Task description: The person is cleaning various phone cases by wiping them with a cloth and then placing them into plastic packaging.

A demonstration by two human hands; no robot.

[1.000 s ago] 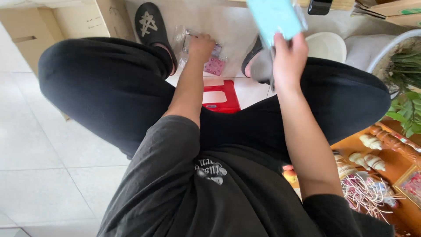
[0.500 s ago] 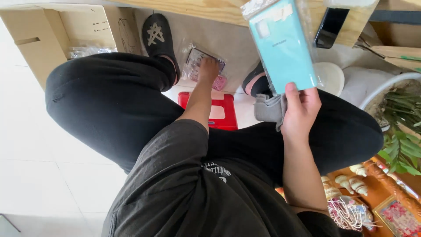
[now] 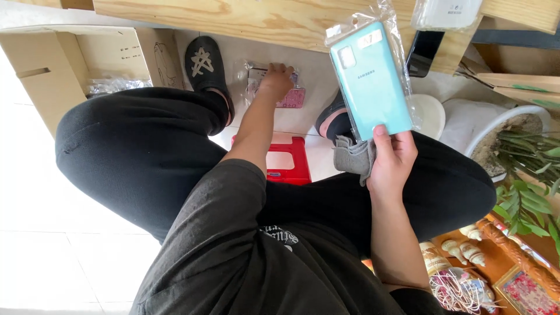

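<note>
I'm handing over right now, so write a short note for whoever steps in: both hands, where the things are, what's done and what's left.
Left hand: reaching down to the floor, fingers on a clear packet beside a pink case; grip not visible.
Right hand: raised, holding a turquoise phone case in a clear bag, with a grey cloth tucked in the same hand.
Nearby: red stool under the person, cardboard box at left, wooden shelf above the floor packets.
Done: the turquoise case is in hand.
Left: the floor packets have not been lifted yet.
</note>
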